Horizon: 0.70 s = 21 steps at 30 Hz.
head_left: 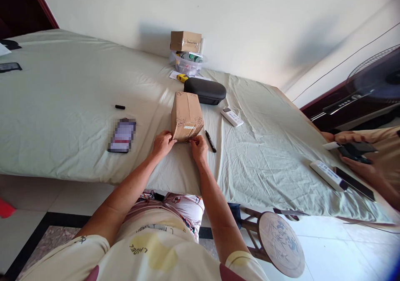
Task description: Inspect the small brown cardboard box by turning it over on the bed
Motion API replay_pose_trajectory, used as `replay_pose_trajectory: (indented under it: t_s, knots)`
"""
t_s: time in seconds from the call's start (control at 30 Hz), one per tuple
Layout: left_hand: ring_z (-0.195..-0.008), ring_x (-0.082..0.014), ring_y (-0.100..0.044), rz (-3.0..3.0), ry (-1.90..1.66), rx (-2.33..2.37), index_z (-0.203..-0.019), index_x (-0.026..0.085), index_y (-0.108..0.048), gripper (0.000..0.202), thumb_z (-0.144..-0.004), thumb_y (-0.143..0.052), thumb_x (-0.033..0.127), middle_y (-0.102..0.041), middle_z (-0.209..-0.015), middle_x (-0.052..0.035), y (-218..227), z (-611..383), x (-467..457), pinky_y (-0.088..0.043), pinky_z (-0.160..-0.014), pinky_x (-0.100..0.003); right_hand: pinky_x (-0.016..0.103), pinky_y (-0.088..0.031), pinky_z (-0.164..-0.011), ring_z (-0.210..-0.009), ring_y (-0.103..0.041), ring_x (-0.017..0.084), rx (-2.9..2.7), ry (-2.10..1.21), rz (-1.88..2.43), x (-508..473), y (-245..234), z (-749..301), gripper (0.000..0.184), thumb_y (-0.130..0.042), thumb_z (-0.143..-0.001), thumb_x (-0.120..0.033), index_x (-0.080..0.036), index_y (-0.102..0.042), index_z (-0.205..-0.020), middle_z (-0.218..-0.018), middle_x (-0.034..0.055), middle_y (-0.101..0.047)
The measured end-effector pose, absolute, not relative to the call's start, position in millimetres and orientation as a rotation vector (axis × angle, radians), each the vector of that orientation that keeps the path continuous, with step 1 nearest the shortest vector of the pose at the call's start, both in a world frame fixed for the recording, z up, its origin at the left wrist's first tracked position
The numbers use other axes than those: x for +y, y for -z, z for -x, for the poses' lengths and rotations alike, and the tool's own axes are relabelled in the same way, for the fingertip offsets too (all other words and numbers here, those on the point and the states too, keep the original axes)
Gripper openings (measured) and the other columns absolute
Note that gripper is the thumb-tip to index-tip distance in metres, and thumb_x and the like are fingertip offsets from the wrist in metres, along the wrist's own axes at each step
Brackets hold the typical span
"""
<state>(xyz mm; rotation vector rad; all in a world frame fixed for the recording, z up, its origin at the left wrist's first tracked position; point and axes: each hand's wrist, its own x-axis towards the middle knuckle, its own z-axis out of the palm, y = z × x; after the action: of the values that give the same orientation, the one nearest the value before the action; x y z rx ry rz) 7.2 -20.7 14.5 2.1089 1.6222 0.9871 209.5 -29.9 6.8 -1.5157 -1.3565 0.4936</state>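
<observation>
A brown cardboard box (188,113) with drawings in dark ink stands on the cloth-covered table in front of me. At its near lower left corner my left hand (164,142) is closed, thumb and fingertips pinching the edge. My right hand (199,147) grips the near lower right corner in the same way. Just right of that hand lies a black marker (211,141) without its cap. The black cap (120,106) rests far to the left, above a phone (122,136) with a blurred screen.
Behind the box sit a black hard case (205,90), a yellow tool (182,78) and a plastic tub (188,66) beneath a smaller cardboard box (185,41). A white device (231,117) lies to the right. Another person's hands (359,151) hold a dark object at far right, near a stool (281,243).
</observation>
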Motion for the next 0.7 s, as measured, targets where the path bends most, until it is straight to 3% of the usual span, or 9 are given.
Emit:
replay_pose_trajectory:
  t_s: [0.5,0.7]
  knots:
    - [-0.096,-0.0218,-0.066,-2.118,-0.959,1.595,-0.076,0.021,-0.057,0.021,-0.097,-0.060,0.018,-0.071,-0.102,-0.0074,-11.9,-4.9,-15.6,-0.049,-0.086,-0.033,0.034,-0.045,-0.074,-0.075,-0.057,0.021,-1.442,-0.459,1.511,-34.8,-13.7,-211.0,0.020,-0.050,-0.081,-0.042,-0.023,-0.054,-0.079,-0.076,0.0028,-0.063]
    - [-0.096,-0.0213,-0.066,-2.081,-1.024,1.608,-0.081,0.022,-0.057,0.018,-0.098,-0.055,0.016,-0.070,-0.109,-0.0081,-10.0,-6.8,-16.1,-0.050,-0.086,-0.032,0.033,-0.046,-0.071,-0.070,-0.057,0.020,-1.427,-0.494,1.529,-36.7,-16.7,-208.1,0.025,-0.051,-0.081,-0.045,-0.021,-0.060,-0.082,-0.078,0.0038,-0.067]
